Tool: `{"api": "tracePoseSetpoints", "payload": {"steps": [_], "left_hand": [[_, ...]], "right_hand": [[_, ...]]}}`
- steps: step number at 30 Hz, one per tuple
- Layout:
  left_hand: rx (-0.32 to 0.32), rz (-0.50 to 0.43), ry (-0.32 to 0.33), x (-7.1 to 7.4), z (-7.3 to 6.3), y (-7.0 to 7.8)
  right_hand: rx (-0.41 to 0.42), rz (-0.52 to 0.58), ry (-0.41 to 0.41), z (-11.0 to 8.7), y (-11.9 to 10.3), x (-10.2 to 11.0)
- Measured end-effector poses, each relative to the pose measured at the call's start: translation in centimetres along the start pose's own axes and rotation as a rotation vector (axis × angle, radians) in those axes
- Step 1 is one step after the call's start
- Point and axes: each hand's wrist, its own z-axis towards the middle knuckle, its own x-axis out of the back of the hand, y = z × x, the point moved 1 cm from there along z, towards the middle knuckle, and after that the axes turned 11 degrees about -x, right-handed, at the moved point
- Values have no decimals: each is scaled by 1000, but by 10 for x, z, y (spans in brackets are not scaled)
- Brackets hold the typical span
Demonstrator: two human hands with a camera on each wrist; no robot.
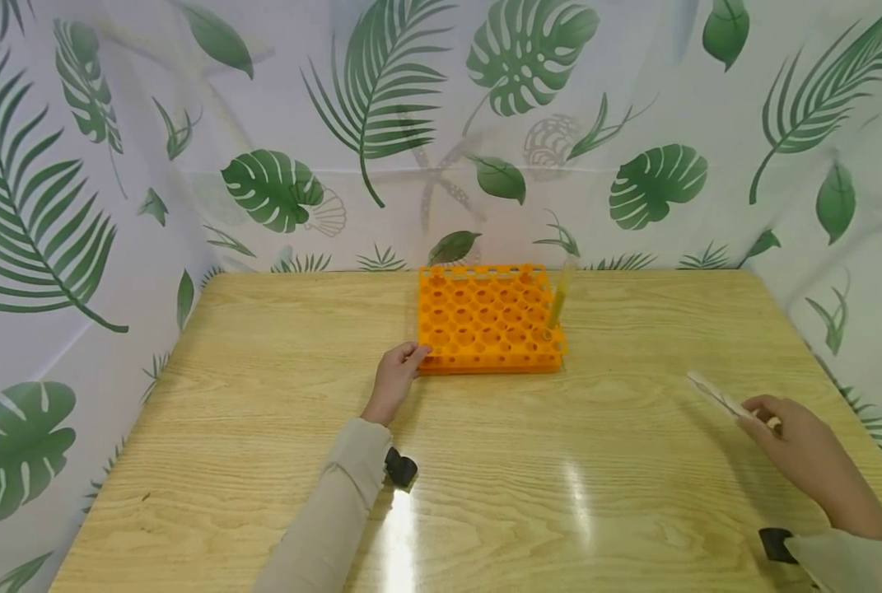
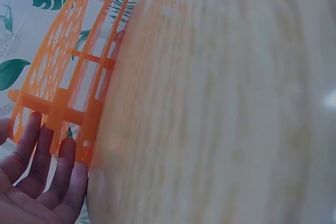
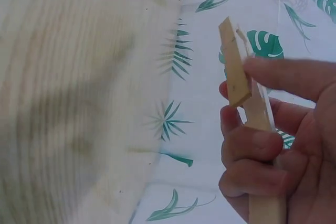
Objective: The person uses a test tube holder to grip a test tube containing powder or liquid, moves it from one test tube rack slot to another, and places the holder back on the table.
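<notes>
An orange test tube rack [image 1: 485, 352] with rows of round holes sits toward the back of the table. My left hand [image 1: 396, 375] grips its front left corner, the thumb on top and the fingers [image 2: 65, 158] against the end wall. At the rack's right side a test tube [image 1: 557, 305] with yellow liquid leans slightly to the right. Out to the right, apart from the rack, my right hand [image 1: 804, 449] holds a wooden test tube clamp [image 1: 715, 395]. In the right wrist view, curled fingers wrap its handle and one finger lies against the short wooden piece [image 3: 236, 72].
The wooden table [image 1: 263, 428] reaches back to a white cloth wall [image 1: 411, 214] printed with green leaves, which also encloses both sides. Light glares off the table's front. A black strap piece [image 1: 401, 469] shows at the left wrist.
</notes>
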Motion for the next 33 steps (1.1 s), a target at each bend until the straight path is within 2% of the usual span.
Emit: {"api": "tracePoseSetpoints", "payload": {"steps": [7, 15, 20, 24, 28, 33], "left_hand": [[-15, -2, -7, 0, 2, -1], [-6, -7, 5, 0, 2, 0], [9, -19, 17, 1, 1, 0], [29, -26, 10, 2, -1, 2], [50, -22, 2, 2, -2, 3], [69, -37, 9, 3, -2, 5]], "right_hand": [[86, -21, 83, 6, -9, 2], [137, -5, 166, 13, -25, 8], [146, -15, 184, 17, -33, 14], [139, -29, 161, 21, -36, 19], [147, -2, 149, 24, -40, 22], [189, 24, 180, 27, -44, 24]]}}
